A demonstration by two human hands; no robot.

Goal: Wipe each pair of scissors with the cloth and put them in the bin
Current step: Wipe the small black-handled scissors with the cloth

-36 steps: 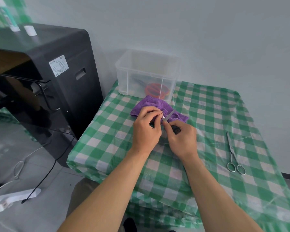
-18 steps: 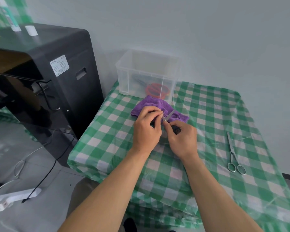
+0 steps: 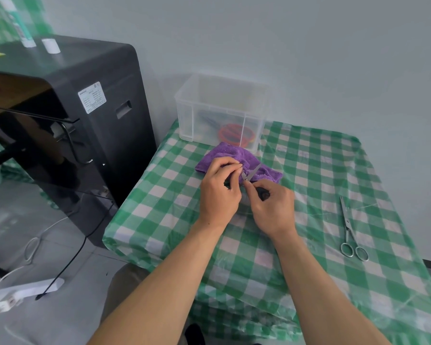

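Scene: a person worked at a table (image 3: 321,168) covered in a green-and-white checked cloth under clear plastic, seen from the head camera.
Left hand: the left hand (image 3: 219,195) hovered over the middle of the table with its fingers curled tight. The fingertips pinched the small scissors (image 3: 253,172) near the pivot, and a dark handle loop showed under the palm.
Right hand: the right hand (image 3: 275,207), just at 3 o'clock from the left, had its fingers curled round the other dark handle, with a fingertip meeting the left hand's at the pivot.
Small scissors: held between both hands, the grey blades pointed toward 1 o'clock and lay over the cloth. Whether the blades touched the cloth could not be told.
Cloth: the purple cloth (image 3: 224,155) lay crumpled on the table at 12 o'clock from the hands, its far edge just beside the bin.
Bin: the clear plastic bin (image 3: 184,113) stood at the table's far edge, at 11 o'clock from the hands. Red-handled scissors (image 3: 234,134) and some darker pieces too blurred to name lay inside it.
Steel scissors: a pair of steel scissors (image 3: 349,227) lay closed on the table at 3 o'clock, well apart from the hands, with the finger loops toward the person.
Surroundings: a black cabinet (image 3: 105,135) stood beside the table at 9 o'clock, and a white power strip (image 3: 30,290) lay on the floor at 8 o'clock.
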